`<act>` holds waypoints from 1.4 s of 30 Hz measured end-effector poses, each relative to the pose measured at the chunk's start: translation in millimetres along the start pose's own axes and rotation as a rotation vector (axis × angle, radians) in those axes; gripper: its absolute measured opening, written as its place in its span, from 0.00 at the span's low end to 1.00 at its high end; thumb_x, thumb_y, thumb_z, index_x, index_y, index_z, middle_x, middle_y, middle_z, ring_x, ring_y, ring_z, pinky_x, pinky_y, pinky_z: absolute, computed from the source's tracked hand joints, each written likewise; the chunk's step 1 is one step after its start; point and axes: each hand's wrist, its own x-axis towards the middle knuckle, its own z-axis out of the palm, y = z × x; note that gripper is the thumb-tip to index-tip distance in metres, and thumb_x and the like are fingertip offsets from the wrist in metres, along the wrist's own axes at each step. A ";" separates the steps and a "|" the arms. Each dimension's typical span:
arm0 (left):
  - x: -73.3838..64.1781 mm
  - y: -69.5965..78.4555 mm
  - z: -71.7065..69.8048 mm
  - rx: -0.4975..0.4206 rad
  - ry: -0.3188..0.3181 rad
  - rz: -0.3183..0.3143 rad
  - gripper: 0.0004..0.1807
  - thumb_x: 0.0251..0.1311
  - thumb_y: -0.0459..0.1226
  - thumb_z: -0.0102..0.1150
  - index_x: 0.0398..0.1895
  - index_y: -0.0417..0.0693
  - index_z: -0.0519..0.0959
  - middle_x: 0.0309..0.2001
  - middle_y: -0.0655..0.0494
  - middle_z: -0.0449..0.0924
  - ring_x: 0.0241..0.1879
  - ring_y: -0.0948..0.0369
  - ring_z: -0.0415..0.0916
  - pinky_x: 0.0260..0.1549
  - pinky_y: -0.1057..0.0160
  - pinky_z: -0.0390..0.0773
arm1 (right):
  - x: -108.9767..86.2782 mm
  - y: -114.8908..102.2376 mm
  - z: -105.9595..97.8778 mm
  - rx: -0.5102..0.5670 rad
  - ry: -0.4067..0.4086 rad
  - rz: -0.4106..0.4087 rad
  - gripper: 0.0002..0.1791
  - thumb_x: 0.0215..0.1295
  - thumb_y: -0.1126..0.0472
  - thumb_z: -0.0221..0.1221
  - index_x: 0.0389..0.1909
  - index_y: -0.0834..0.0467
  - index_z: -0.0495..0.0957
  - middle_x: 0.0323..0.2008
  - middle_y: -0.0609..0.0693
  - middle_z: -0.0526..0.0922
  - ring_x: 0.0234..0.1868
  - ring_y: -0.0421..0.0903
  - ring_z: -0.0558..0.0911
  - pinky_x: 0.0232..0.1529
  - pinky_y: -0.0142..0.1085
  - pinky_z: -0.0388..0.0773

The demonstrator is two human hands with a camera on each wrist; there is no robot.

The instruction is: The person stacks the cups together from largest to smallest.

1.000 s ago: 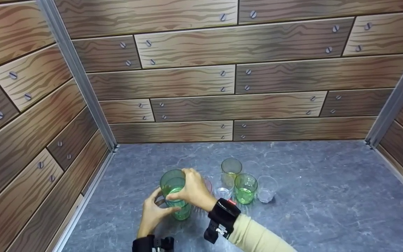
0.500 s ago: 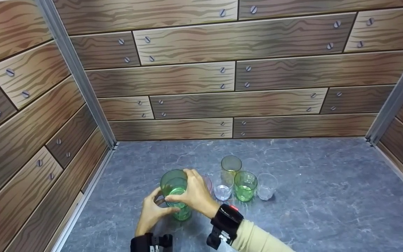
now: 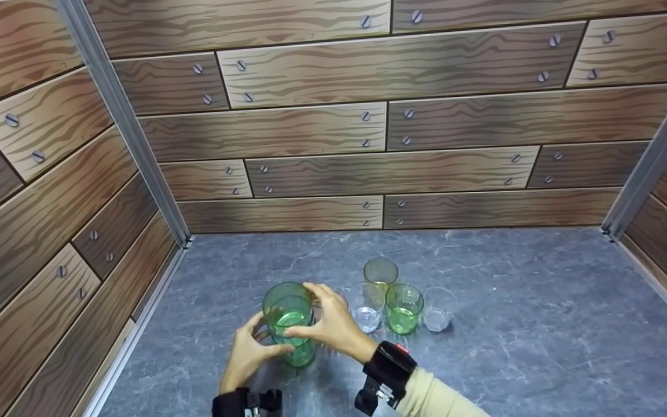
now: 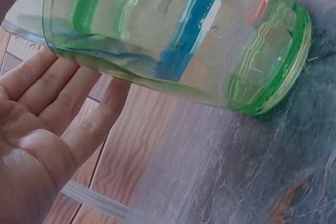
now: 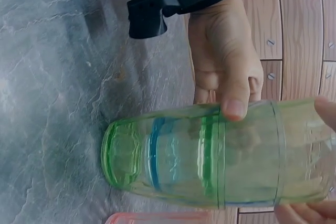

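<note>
A tall stack of nested see-through glasses [image 3: 297,347], mostly green with a blue band inside, stands upright at the left of the group. My left hand [image 3: 249,350] holds the stack from the left, its thumb [image 5: 234,106] pressed on the side. In the left wrist view, the fingers [image 4: 86,103] of that hand lie along the wall of the glasses. Around the uppermost glass [image 5: 302,156], thumb and fingertips of my right hand [image 3: 336,324] grip from the right, near the rim. The stack's base [image 5: 113,156] is close over the grey surface.
Right of the stack stand an amber glass [image 3: 381,272], a clear glass [image 3: 368,318], a green glass [image 3: 405,315] and another clear glass [image 3: 439,315]. A pink glass [image 5: 152,217] is mostly hidden behind my right hand. Wood-patterned walls [image 3: 310,133] enclose the grey tabletop [image 3: 542,324].
My right hand and wrist have shifted slightly right and toward me, the thumb sliding a little right across the glass. The left hand and the stack stay nearly in place.
</note>
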 end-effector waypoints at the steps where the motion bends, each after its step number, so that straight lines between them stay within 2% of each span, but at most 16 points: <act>1: -0.1 -0.3 -0.2 0.003 0.000 0.009 0.50 0.41 0.35 0.78 0.69 0.34 0.62 0.65 0.32 0.68 0.61 0.40 0.74 0.51 0.56 0.84 | 0.4 1.1 -1.2 0.011 -0.012 -0.003 0.48 0.44 0.54 0.75 0.63 0.71 0.66 0.54 0.65 0.76 0.52 0.60 0.81 0.55 0.44 0.81; 8: -0.2 -0.3 -0.3 0.001 -0.007 0.015 0.50 0.40 0.34 0.78 0.69 0.33 0.62 0.65 0.31 0.68 0.61 0.40 0.73 0.53 0.55 0.82 | 3.7 7.5 -8.0 0.082 -0.064 -0.034 0.46 0.43 0.59 0.75 0.62 0.73 0.66 0.54 0.67 0.77 0.54 0.61 0.80 0.58 0.48 0.79; 15: -0.1 1.1 0.3 0.028 -0.004 -0.007 0.51 0.39 0.38 0.79 0.68 0.34 0.63 0.64 0.32 0.69 0.61 0.40 0.74 0.53 0.54 0.83 | 3.3 12.9 -18.8 -0.018 -0.102 -0.038 0.47 0.42 0.57 0.76 0.63 0.71 0.66 0.55 0.64 0.78 0.56 0.59 0.79 0.60 0.49 0.77; 24: -0.7 2.1 1.5 0.029 0.007 -0.008 0.50 0.39 0.37 0.79 0.68 0.36 0.64 0.63 0.34 0.71 0.60 0.41 0.75 0.55 0.52 0.81 | 2.2 23.8 -32.3 -0.158 -0.157 -0.032 0.46 0.43 0.54 0.76 0.62 0.68 0.68 0.58 0.64 0.76 0.58 0.60 0.77 0.60 0.56 0.75; 30: 0.2 2.4 0.4 0.038 0.007 0.003 0.50 0.39 0.37 0.79 0.68 0.36 0.64 0.63 0.34 0.72 0.60 0.42 0.75 0.55 0.53 0.81 | 5.1 28.3 -33.1 -0.228 -0.174 -0.029 0.45 0.43 0.54 0.75 0.62 0.67 0.69 0.60 0.64 0.76 0.59 0.61 0.76 0.62 0.55 0.74; 36: -0.8 1.9 0.6 0.044 0.005 0.017 0.50 0.38 0.38 0.79 0.68 0.36 0.64 0.63 0.34 0.71 0.60 0.42 0.75 0.57 0.52 0.80 | 8.0 30.4 -30.3 -0.289 -0.220 0.030 0.48 0.41 0.56 0.76 0.64 0.66 0.66 0.65 0.66 0.69 0.67 0.64 0.69 0.69 0.57 0.66; 42: -1.6 1.7 0.0 0.040 0.007 0.006 0.51 0.37 0.38 0.79 0.68 0.36 0.63 0.63 0.33 0.71 0.61 0.42 0.74 0.57 0.52 0.80 | 11.0 37.9 -30.4 -0.345 -0.238 0.052 0.49 0.38 0.60 0.76 0.65 0.67 0.66 0.66 0.66 0.69 0.66 0.63 0.70 0.69 0.54 0.68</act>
